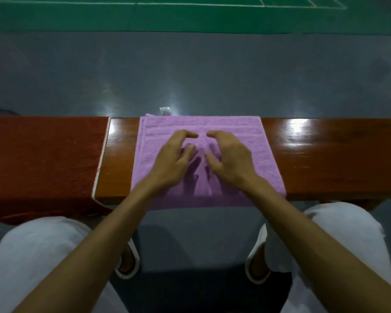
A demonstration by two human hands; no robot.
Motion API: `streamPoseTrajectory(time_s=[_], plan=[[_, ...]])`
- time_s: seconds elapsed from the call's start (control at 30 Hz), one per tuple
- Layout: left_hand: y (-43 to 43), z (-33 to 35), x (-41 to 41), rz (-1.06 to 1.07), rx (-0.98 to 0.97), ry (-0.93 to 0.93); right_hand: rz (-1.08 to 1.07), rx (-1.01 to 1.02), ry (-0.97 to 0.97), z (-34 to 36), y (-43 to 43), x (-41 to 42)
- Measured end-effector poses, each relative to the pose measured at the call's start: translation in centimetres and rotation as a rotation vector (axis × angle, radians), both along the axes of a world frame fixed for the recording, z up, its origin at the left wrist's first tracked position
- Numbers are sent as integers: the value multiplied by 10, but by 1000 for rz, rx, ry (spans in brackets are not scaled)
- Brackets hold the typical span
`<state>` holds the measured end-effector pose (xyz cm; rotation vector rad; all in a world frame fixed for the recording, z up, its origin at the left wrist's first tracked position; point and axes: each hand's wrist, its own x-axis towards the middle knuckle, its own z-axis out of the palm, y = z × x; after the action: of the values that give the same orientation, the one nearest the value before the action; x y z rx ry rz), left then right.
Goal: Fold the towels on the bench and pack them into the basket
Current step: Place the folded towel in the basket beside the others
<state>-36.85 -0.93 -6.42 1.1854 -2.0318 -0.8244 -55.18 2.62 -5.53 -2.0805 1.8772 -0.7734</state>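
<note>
Both the left hand [175, 155] and right hand [229, 158] hover side by side over the purple towel [260, 161], fingers loosely spread, gripping nothing. I see that towel lying flat across the bench [325, 154], a red towel [43, 159] to its left.

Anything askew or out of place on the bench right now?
Nothing damaged or spilled. The purple towel overhangs the bench at its near edge, and a white tag pokes out past its far edge.

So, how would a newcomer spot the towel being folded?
A wooden bench crosses the frame. At its middle, beneath the left hand and right hand, lies the purple towel. Unlike the red towel to its left, it is pale purple.
</note>
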Motion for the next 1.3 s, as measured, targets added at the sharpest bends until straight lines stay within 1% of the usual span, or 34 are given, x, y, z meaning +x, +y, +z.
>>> streamPoseTrajectory(time_s=[0.03,0.07,0.1,0.17,0.2,0.27,0.33,0.53,0.63,0.7,0.77,0.83,0.9,0.93,1.0,1.03,1.13,1.2,1.3], plan=[[0,-8,-3,-30,-7,-35,50,26,32,-5,0,8],[-1,-15,-5,-47,-16,-116,96,74,54,-10,-2,12],[-2,-20,-6,-47,-35,-231,123,128,103,-15,-3,14],[-2,-26,-3,-4,-47,-487,124,200,290,-24,-4,11],[-1,-27,-1,26,-49,-567,106,213,356,-27,-4,8],[2,-29,3,92,-68,-656,41,220,390,-29,-3,2],[2,-31,12,145,-58,-707,-32,228,401,-33,-2,-6],[-2,-22,44,290,2,-728,-229,291,418,-34,0,-57],[1,-17,53,325,-10,-696,-293,314,401,-30,3,-78],[4,-15,57,347,-42,-635,-292,305,380,-31,5,-84],[5,-14,63,387,-81,-555,-278,271,346,-31,7,-86],[5,-13,68,425,-112,-488,-290,216,247,-30,7,-86],[5,-10,70,459,-120,-448,-346,128,112,-27,6,-88],[4,-9,72,484,-110,-434,-380,73,80,-25,5,-90],[1,-6,75,556,-68,-410,-463,-10,58,-18,2,-95],[-1,-7,77,591,-45,-397,-509,-14,55,-14,1,-97],[-5,-10,81,626,-8,-412,-611,111,66,-11,-1,-104],[-6,-8,80,628,1,-424,-611,164,92,-14,-4,-105],[-7,-3,74,600,12,-426,-551,197,125,-12,-9,-102]])
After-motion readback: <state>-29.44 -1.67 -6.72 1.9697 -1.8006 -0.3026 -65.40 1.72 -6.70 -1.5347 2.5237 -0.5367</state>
